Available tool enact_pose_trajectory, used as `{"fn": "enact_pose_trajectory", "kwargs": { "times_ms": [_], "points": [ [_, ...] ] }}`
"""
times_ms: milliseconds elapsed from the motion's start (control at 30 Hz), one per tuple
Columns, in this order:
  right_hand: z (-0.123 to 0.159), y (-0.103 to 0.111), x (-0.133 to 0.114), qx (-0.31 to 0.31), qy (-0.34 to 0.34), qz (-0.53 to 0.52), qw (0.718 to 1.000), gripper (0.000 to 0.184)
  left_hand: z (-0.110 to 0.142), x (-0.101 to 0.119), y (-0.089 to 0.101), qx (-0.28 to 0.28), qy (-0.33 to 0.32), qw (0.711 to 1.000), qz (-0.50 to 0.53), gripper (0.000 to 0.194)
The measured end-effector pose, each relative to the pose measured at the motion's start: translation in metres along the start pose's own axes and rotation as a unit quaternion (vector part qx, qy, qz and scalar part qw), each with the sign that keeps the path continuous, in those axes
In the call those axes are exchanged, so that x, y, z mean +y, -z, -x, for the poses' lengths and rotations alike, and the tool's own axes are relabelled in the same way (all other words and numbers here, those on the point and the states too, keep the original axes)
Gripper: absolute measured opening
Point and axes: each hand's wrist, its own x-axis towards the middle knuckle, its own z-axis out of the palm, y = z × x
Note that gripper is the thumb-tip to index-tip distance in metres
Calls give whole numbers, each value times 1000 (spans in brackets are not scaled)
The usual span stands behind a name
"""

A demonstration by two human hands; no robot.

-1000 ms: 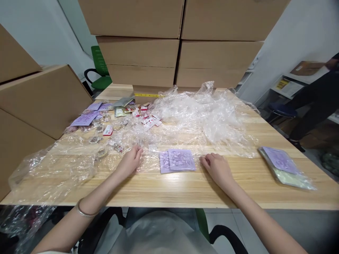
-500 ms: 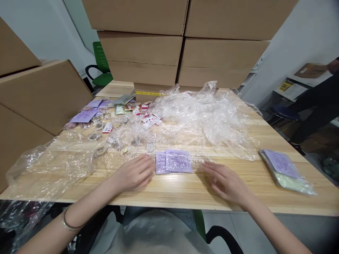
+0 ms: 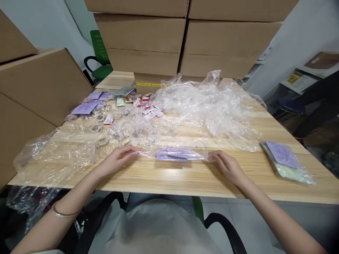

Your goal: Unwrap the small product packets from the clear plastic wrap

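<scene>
A clear plastic bag [image 3: 148, 152] with two purple cards [image 3: 174, 154] inside is lifted a little off the wooden table [image 3: 185, 176]. My left hand [image 3: 118, 159] pinches the bag's left end. My right hand [image 3: 227, 165] pinches its right end. The bag is stretched between both hands, and the cards tilt nearly edge-on to the camera.
Crumpled clear plastic [image 3: 209, 106] covers the table's middle and left. Small packets and purple cards [image 3: 87, 107] lie at the far left. A stack of filled bags [image 3: 284, 162] sits at the right. Cardboard boxes [image 3: 143, 42] stand behind and to the left. A green chair [image 3: 97, 53] is behind.
Both hands went from lying flat beside the purple cards to gripping the bag's ends and raising it off the table. The camera tilted down slightly.
</scene>
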Motion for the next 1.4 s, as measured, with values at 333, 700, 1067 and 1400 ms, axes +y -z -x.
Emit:
{"fn": "enact_pose_trajectory", "kwargs": {
  "times_ms": [333, 700, 1067, 1400],
  "points": [
    [-5, -4, -21, -30, -165, 64, 984, 33, -12, 8, -44, 87, 35, 980, -177, 28],
    [16, -24, -52, 102, 98, 236, 961, 67, -3, 38, -92, 272, -169, 867, -382, 59],
    [11, -32, -22, -75, -4, 192, 979, 65, -29, 62, -161, 37, -132, 922, -361, 65],
    [24, -42, -40, 114, -204, -153, 960, 51, -26, 58, -159, 52, -121, 932, -337, 67]
  ]
}}
